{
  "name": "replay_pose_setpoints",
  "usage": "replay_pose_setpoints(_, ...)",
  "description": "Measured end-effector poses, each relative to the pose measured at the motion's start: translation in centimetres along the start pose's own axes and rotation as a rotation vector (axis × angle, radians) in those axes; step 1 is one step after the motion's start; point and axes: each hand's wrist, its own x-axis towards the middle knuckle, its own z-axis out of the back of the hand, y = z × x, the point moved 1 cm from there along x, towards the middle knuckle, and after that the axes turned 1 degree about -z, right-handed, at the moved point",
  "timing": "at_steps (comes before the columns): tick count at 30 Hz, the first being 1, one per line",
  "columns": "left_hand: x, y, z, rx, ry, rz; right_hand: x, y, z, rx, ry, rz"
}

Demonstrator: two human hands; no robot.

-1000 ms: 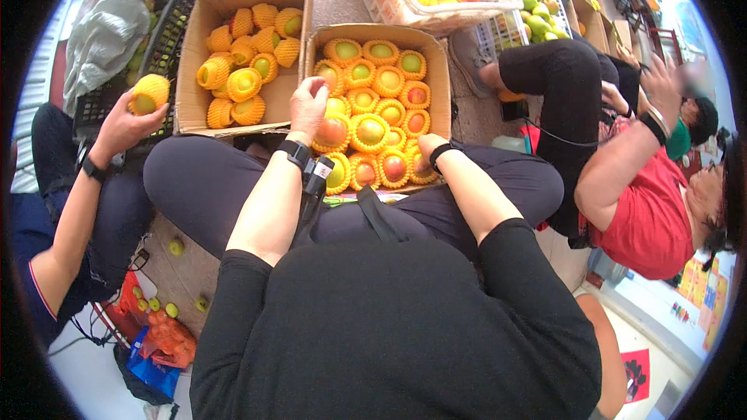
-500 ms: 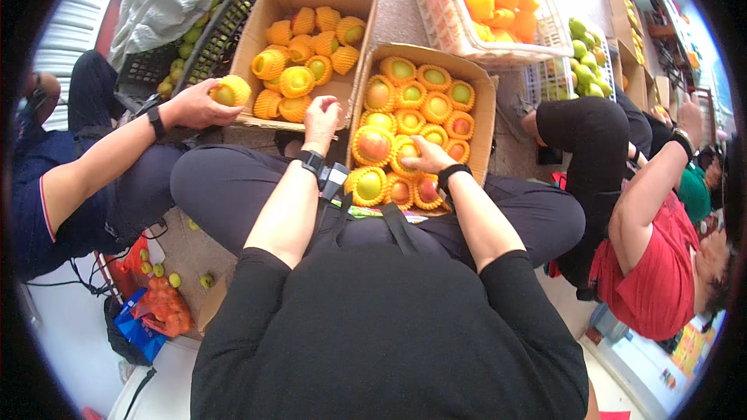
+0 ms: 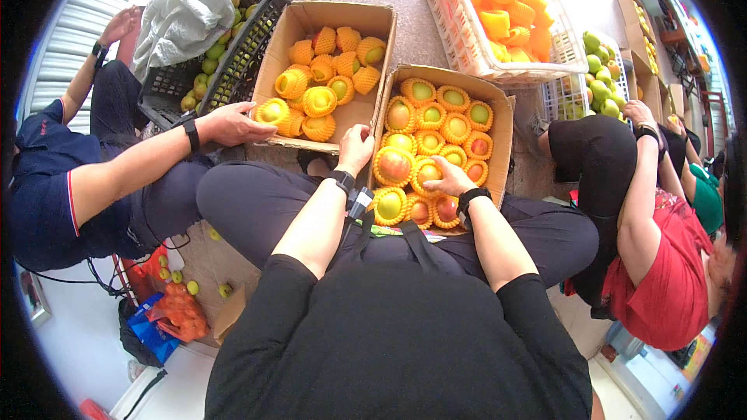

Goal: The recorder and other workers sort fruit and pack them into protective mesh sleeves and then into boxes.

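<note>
My right hand (image 3: 451,177) closes thumb and fingers round an apple (image 3: 426,173) in a yellow foam net. That fruit lies in the near part of the right cardboard box (image 3: 500,128), packed with several netted apples, red-blushed or yellow-green. My left hand (image 3: 356,148) hovers at the near right corner of the left cardboard box (image 3: 272,47), fingers curled together; whatever they might hold is hidden. Inside that box lie several netted fruits (image 3: 319,99). From the left, a co-worker's hand (image 3: 233,124) holds another netted fruit (image 3: 271,112) at the box's near left corner.
A black crate (image 3: 253,50) of green fruit, partly under a whitish sheet (image 3: 183,19), stands far left. Beyond the right box is a white crate (image 3: 498,74) of orange foam nets, beside a smaller crate of green fruit (image 3: 603,78). People sit on both sides.
The view has shifted slightly. My left hand has come a little toward me and right. The co-worker's netted fruit has moved right to the left box. My right hand keeps its hold.
</note>
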Motion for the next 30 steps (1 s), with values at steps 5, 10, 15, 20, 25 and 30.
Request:
replay_pose_setpoints(5,0.0,0.1,0.3,-0.008,-0.008,-0.024,0.0,0.0,1.0,0.087,-0.103,-0.006)
replay_pose_setpoints(10,-0.3,-0.2,-0.2,-0.035,-0.005,-0.014,0.3,-0.5,1.1,0.066,-0.269,-0.069)
replay_pose_setpoints(15,0.0,-0.5,0.4,-0.048,-0.014,0.009,0.5,-0.2,0.9,0.071,-0.248,-0.065)
replay_pose_setpoints(20,2.1,0.4,1.4,-0.187,0.029,0.135,0.2,0.9,1.4,0.079,-0.375,0.02)
replay_pose_setpoints(25,4.5,0.6,4.8,0.126,0.072,0.053,-1.4,4.1,2.5,0.107,-0.425,0.035)
replay_pose_setpoints(30,7.6,3.2,8.4,0.507,-0.036,0.043,-4.1,5.6,1.8,0.167,-0.399,0.083)
